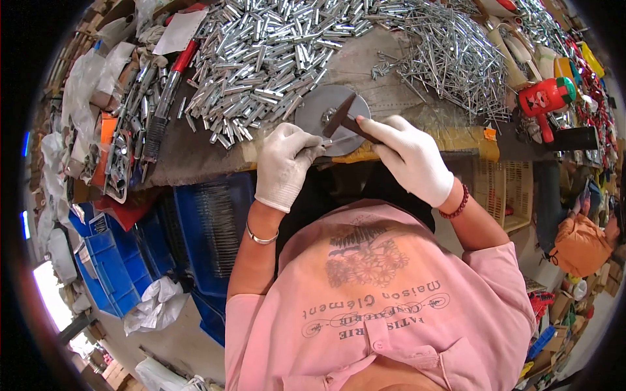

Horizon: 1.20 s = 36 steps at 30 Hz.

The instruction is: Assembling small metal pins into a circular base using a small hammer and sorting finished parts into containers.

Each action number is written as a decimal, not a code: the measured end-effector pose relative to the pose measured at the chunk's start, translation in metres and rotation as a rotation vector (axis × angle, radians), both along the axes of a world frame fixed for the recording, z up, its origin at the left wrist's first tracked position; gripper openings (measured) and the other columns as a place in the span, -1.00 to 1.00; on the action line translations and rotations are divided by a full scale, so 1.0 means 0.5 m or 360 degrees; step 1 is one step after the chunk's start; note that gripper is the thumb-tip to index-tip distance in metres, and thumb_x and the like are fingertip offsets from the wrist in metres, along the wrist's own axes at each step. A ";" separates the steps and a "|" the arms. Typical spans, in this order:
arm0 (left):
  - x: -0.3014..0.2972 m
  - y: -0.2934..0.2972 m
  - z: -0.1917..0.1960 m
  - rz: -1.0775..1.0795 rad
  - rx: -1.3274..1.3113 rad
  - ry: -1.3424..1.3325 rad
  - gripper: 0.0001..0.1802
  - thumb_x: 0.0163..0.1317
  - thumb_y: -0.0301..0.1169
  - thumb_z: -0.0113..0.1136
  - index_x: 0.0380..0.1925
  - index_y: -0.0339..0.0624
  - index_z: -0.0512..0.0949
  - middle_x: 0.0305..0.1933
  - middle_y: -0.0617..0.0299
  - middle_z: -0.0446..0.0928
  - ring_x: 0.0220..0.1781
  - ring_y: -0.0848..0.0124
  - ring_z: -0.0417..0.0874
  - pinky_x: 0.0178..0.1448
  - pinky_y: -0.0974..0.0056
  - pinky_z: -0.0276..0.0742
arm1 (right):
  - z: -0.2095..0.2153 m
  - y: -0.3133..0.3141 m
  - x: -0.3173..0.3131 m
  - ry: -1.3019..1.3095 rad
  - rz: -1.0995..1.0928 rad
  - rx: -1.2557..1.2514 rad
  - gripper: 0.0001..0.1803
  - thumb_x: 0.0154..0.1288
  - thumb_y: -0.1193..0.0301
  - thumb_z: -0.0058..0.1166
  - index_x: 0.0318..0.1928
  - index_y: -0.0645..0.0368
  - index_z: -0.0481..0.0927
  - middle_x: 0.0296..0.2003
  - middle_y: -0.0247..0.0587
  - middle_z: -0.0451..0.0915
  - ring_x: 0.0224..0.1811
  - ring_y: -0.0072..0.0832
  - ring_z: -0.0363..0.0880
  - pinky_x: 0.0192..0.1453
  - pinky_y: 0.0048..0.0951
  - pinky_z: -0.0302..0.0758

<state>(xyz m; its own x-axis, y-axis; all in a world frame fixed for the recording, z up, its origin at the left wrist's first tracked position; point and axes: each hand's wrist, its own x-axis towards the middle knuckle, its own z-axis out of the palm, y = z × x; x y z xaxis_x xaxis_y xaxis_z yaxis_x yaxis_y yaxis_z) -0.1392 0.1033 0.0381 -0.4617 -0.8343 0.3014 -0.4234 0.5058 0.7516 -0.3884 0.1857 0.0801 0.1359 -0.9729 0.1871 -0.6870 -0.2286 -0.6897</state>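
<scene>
I see both hands in white gloves at the near edge of the bench, meeting at a round metal disc (324, 117) that lies flat there. My left hand (285, 165) sits at the disc's lower left rim, fingers curled in tight, pinching a thin metal pin (334, 141) that pokes out to the right across the disc's near edge. My right hand (409, 156) is at the disc's lower right, fingers wrapped around the dark handle of a small hammer (344, 117); the hammer head lies over the disc, close to its centre, and I cannot tell whether it touches the metal. The index finger runs straight along the handle, the others are closed under it. Beyond the disc, up and to the left, a big heap of short silver tubes (261, 58) covers the bench; up and to the right of the disc lies a tangle of long pins (450, 58). Below and left of the disc, under the bench edge, stands a blue crate (208, 228). Far right of the disc sits a red bottle (544, 98).
</scene>
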 end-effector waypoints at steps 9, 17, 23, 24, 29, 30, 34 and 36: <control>0.014 0.008 -0.014 0.0074 0.0121 0.0157 -0.81 0.07 -0.63 0.61 -0.30 -0.23 0.83 -0.32 0.18 0.64 -0.29 0.30 0.68 -0.18 0.24 0.60 | -0.027 -0.002 0.049 0.0633 -0.0068 -0.0040 -0.82 0.31 0.35 0.39 -0.11 0.06 0.71 -0.18 -0.15 0.65 -0.09 -0.09 0.69 -0.06 -0.09 0.61; -0.014 0.106 -0.025 0.0466 0.0296 0.0283 -0.59 0.38 -0.56 0.41 0.23 -0.22 0.71 -0.26 0.20 0.70 -0.34 0.42 0.64 -0.17 0.29 0.63 | -0.041 0.025 0.071 -0.0359 0.0007 0.0832 -0.77 0.39 0.47 0.27 0.01 0.25 0.72 -0.31 -0.15 0.71 -0.32 -0.43 0.65 -0.14 -0.39 0.59; -0.028 0.117 -0.010 0.0539 0.1217 0.0650 -0.34 0.51 -0.52 0.31 0.57 -0.20 0.40 -0.26 0.26 0.73 -0.42 0.54 0.62 -0.35 0.39 0.53 | -0.054 0.037 0.093 -0.0695 -0.0015 0.0952 -0.78 0.39 0.44 0.25 0.00 0.23 0.72 -0.32 -0.03 0.73 -0.33 -0.34 0.72 -0.14 -0.31 0.62; -0.024 0.118 -0.015 0.0509 0.1250 0.0723 -0.32 0.49 -0.52 0.33 0.57 -0.21 0.38 -0.25 0.26 0.72 -0.41 0.55 0.62 -0.35 0.41 0.52 | -0.056 0.038 0.100 -0.0672 -0.0021 0.0958 -0.77 0.40 0.44 0.27 0.01 0.23 0.71 -0.31 -0.03 0.73 -0.31 -0.33 0.73 -0.13 -0.31 0.63; 0.002 0.118 -0.012 0.0525 0.1262 0.1034 -0.32 0.37 -0.53 0.45 0.46 -0.23 0.44 -0.25 0.29 0.67 -0.35 0.62 0.55 -0.27 0.43 0.49 | -0.065 0.030 0.117 -0.0535 0.0176 0.0666 -0.66 0.40 0.48 0.29 0.15 0.22 0.69 -0.31 -0.07 0.73 -0.29 -0.39 0.73 -0.10 -0.33 0.64; 0.013 0.116 -0.004 0.0563 0.1183 0.1017 -0.33 0.36 -0.53 0.45 0.44 -0.24 0.44 -0.26 0.31 0.65 -0.36 0.62 0.51 -0.27 0.43 0.47 | -0.053 0.025 0.119 -0.0618 0.0163 0.0707 -0.63 0.40 0.52 0.28 0.20 0.21 0.69 -0.31 -0.11 0.73 -0.29 -0.43 0.72 -0.11 -0.34 0.64; 0.110 0.130 -0.021 0.0770 0.1231 0.1313 -0.38 0.36 -0.52 0.43 0.40 -0.27 0.45 -0.27 0.30 0.65 -0.41 0.65 0.48 -0.34 0.45 0.42 | -0.021 -0.003 0.105 -0.0769 -0.0204 0.0727 -0.56 0.49 0.60 0.12 0.33 0.24 0.66 -0.27 -0.43 0.64 -0.37 -0.74 0.49 -0.27 -0.57 0.50; 0.168 0.146 -0.056 0.1025 0.1202 0.1335 -0.34 0.42 -0.46 0.36 0.47 -0.30 0.37 -0.16 0.12 0.76 -0.47 0.63 0.43 -0.43 0.47 0.29 | -0.042 -0.016 0.083 -0.0745 -0.0255 0.0702 -0.56 0.53 0.59 0.08 0.35 0.25 0.64 -0.26 -0.44 0.64 -0.41 -0.77 0.43 -0.33 -0.62 0.42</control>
<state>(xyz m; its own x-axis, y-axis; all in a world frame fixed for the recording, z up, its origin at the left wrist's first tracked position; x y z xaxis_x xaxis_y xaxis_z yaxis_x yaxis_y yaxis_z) -0.0553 0.1764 0.0102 0.1824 -0.9234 -0.3378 0.3054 -0.2733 0.9122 -0.3467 0.1777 0.0591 -0.0155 -0.9733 -0.2291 -0.2938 0.2234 -0.9294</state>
